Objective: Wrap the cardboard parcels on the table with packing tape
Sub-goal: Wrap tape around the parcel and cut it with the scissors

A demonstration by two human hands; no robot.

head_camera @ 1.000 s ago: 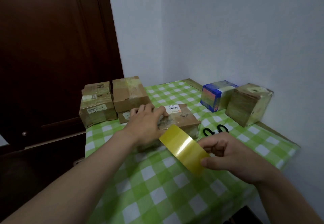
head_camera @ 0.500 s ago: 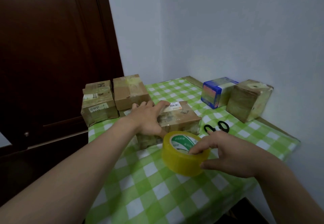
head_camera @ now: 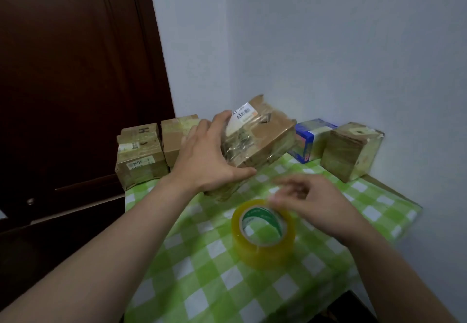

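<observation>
My left hand (head_camera: 207,153) grips a flat cardboard parcel (head_camera: 262,135) with a white barcode label and holds it tilted up, its far end raised off the table. A roll of yellowish packing tape (head_camera: 262,234) lies flat on the green checked tablecloth (head_camera: 202,272) in front of me. My right hand (head_camera: 310,201) hovers just behind and right of the roll, blurred, fingers loosely curled and holding nothing.
Several taped cardboard parcels (head_camera: 139,156) stand at the table's back left, next to a dark wooden door (head_camera: 63,82). A blue box (head_camera: 310,138) and a taped cube parcel (head_camera: 351,151) sit against the white wall at the back right. The table's right edge is close.
The right hand set the tape roll flat on the cloth and let it go. The left hand lifted and tilted the labelled parcel, which lay flat before.
</observation>
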